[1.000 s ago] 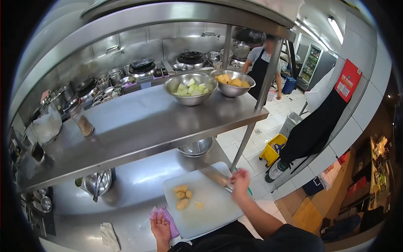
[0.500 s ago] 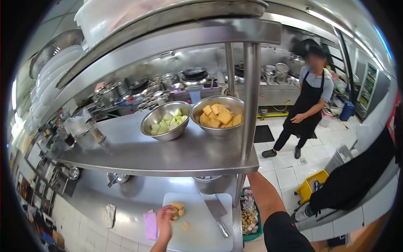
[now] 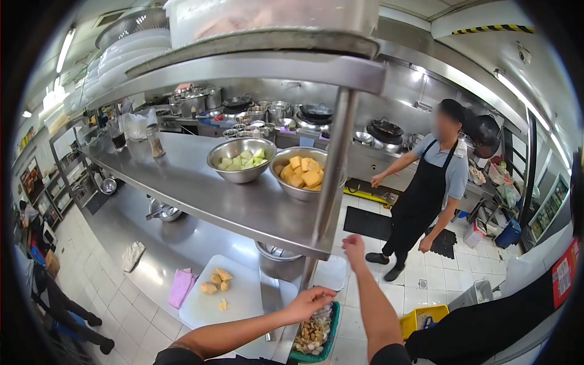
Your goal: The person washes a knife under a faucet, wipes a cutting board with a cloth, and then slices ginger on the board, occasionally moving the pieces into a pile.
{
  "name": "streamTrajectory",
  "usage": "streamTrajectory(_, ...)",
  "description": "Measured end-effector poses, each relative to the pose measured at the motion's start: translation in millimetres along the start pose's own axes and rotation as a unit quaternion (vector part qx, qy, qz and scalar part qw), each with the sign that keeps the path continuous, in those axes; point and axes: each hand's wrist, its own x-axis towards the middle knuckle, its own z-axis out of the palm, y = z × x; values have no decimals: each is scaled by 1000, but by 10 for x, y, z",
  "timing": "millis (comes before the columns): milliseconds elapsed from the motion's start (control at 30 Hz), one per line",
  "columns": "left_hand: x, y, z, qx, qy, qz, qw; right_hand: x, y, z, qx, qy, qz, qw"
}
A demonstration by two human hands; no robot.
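My left hand (image 3: pixel 309 305) is above a green basket (image 3: pixel 333 337) of peelings and scraps, thumb and fingers pinched together. Beyond it, my right hand (image 3: pixel 354 249) reaches past the shelf post with its fingers curled in. A translucent plastic piece (image 3: pixel 331 274) shows between the hands, close to the left fingertips; I cannot tell what either hand grips. On the white cutting board (image 3: pixel 194 304) lie several peeled yellowish chunks, like ginger (image 3: pixel 216 283). A cleaver (image 3: pixel 271 292) rests at the board's right side, partly hidden by my left forearm. A pink cloth (image 3: pixel 181 287) lies beside the board.
The steel shelf (image 3: pixel 194 188) holds a bowl of green chunks (image 3: pixel 241 161) and a bowl of orange chunks (image 3: pixel 304 173). Its post (image 3: pixel 334 164) stands near my hands. A metal pot (image 3: pixel 281 263) sits below. A person in a black apron (image 3: pixel 426 188) stands across, near a yellow bucket (image 3: pixel 420 319).
My left hand has left the yellowish chunks and moved right, over the basket. My right hand, hidden before, now shows. The view has turned, and the person across has shifted their arms.
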Motion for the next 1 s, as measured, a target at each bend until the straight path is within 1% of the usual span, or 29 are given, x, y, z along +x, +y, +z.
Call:
streamTrajectory(33,71,53,67,8,3,3,1000,-42,-82,258,-10,12,-21,1000)
streamTrajectory(67,128,111,128,-24,41,25,999,-65,-175,468,-16,26,-42,999)
streamTrajectory(100,173,161,164,-52,81,47,994,218,222,726,-119,75,-182,973)
streamTrajectory(133,165,165,212,-50,93,42,994,202,105,915,-101,120,-214,964)
streamTrajectory(167,130,159,237,-45,92,31,994,223,0,929,-17,2,-80,997)
streamTrajectory(200,99,149,258,-43,89,19,995,142,-239,842,65,-118,56,989)
streamTrajectory(233,67,104,245,-9,86,32,996,173,-192,853,78,-116,57,989)
streamTrajectory(300,67,-28,106,26,77,29,996,223,-83,787,-36,-59,0,998)
streamTrajectory(333,73,-25,46,50,71,33,996,240,-58,723,-35,-56,3,998)
streamTrajectory(367,98,-27,-36,28,50,-43,997,221,-9,643,-8,-40,-29,999)
streamTrajectory(400,125,-13,-1,23,47,-46,998,197,33,557,18,-24,-62,998)
streamTrajectory(433,168,5,27,2,49,-31,998,180,31,468,52,24,-54,997)
streamTrajectory(467,211,18,47,-19,52,-15,998,95,54,328,56,70,-69,994)
streamTrajectory(500,282,1,64,-20,47,-8,999,-84,-116,122,59,115,-89,988)
streamTrajectory(533,361,-18,49,-22,44,2,999,-312,-306,-25,70,139,-106,982)
streamTrajectory(567,435,-64,58,0,73,19,997,-516,-393,-177,68,141,-122,980)
streamTrajectory(600,523,-45,100,19,101,36,994,-903,-785,-307,83,128,-114,982)
streamTrajectory(633,617,-30,143,63,136,93,984,-1130,-949,-341,83,116,-85,986)
streamTrajectory(667,733,-23,198,63,176,97,978,-1448,-1318,-415,81,42,-76,993)
streamTrajectory(700,933,-138,187,-38,198,100,974,-1688,-1611,-496,55,-63,-59,995)
streamTrajectory(733,1170,-286,174,-138,220,101,960,-1919,-2069,-561,71,-156,-21,985)
streamTrajectory(767,1308,-324,138,-339,92,118,929,-1912,-2098,-597,86,-239,-114,960)
streamTrajectory(800,1425,-385,87,-520,-37,131,843,-1793,-2222,-632,80,-236,-110,962)
streamTrajectory(833,1569,-593,108,-487,-27,96,867,-1614,-2393,-646,277,-308,-111,903)
streamTrajectory(867,1454,97,376,-547,-63,221,805,-1519,-2458,-631,463,-367,-106,800)
streamTrajectory(900,1442,70,427,-549,-56,223,804,-1513,-2346,-538,463,-372,-101,798)
streamTrajectory(933,1430,-30,429,-588,-105,195,778,-1518,-2129,-365,572,-308,-56,759)
streamTrajectory(1000,1346,-272,375,-658,-196,147,712,-1650,-1638,27,747,-164,51,642)
